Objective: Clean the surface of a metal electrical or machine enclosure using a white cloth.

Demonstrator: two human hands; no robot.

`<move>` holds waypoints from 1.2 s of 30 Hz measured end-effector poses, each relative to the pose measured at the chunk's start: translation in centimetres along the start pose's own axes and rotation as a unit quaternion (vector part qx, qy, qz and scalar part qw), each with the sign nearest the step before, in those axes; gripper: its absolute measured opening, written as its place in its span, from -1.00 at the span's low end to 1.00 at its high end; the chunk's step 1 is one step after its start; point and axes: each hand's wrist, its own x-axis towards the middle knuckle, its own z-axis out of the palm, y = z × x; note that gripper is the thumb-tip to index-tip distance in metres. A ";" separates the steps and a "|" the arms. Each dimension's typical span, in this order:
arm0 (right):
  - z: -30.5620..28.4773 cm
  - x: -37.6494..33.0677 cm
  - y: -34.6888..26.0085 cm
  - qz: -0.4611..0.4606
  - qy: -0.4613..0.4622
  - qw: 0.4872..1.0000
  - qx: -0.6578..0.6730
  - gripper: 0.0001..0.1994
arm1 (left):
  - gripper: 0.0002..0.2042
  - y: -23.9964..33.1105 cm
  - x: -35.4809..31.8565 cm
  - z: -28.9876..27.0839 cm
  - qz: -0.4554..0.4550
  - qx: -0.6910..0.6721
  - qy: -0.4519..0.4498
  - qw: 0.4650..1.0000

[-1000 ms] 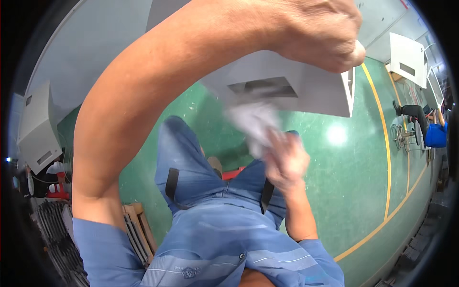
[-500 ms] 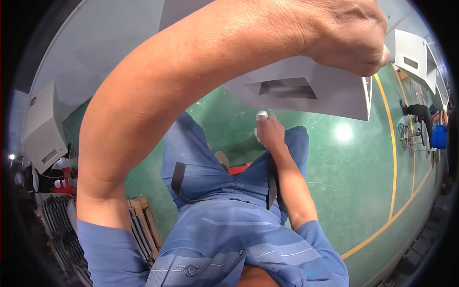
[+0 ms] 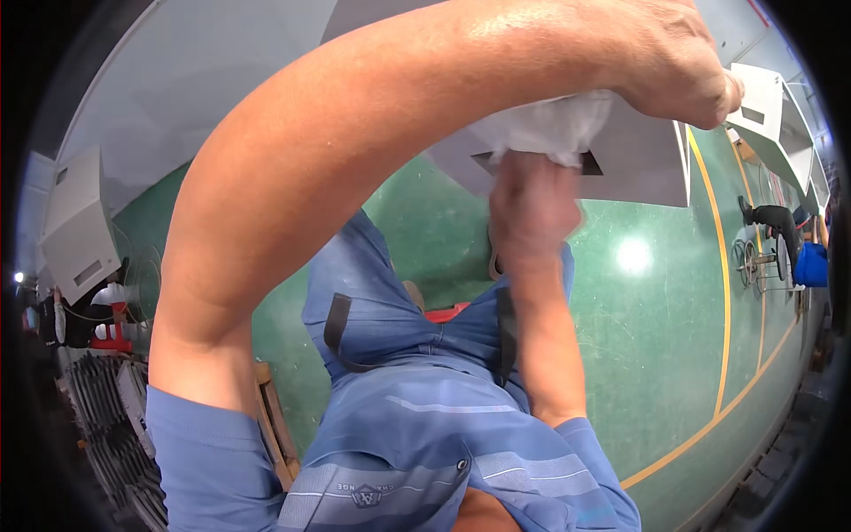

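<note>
A large light-grey panel [image 3: 645, 164] with a rectangular cutout stands in front of me. My right hand [image 3: 536, 208], blurred by motion, is closed on a crumpled white cloth [image 3: 563, 124], which is up against the panel and covers part of the cutout. Across the top of the view reaches my left arm, hiding much of the panel. My left hand [image 3: 678, 66] is curled near the panel's upper right corner; its fingers point away from me, and what they grip is hidden.
Similar grey housings stand at the left [image 3: 75, 226] and far right [image 3: 771, 120]. Dark stacked parts [image 3: 102, 417] and a wooden pallet [image 3: 277, 426] lie lower left. Yellow lines mark the green floor [image 3: 647, 337]. Another person's dark-clothed leg [image 3: 778, 217] shows at right, by a blue container [image 3: 811, 264].
My right hand has moved up and forward from between my knees, bringing the cloth to the panel. My left hand has shifted slightly to the right.
</note>
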 end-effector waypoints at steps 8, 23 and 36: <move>10.0 -12.9 4.4 0.087 -0.453 0.887 -0.019 -0.82 | -0.55 1.3 -1.3 -0.2 -0.172 -0.092 0.019 0.980; 11.4 -14.7 3.1 0.071 -0.450 0.889 -0.037 -0.82 | -0.63 -0.7 -3.3 0.5 -0.131 -0.099 -0.004 0.986; 0.5 -2.4 -1.9 0.042 0.028 0.992 0.114 -0.74 | -0.78 1.8 -1.1 0.2 -0.272 0.082 -0.071 0.956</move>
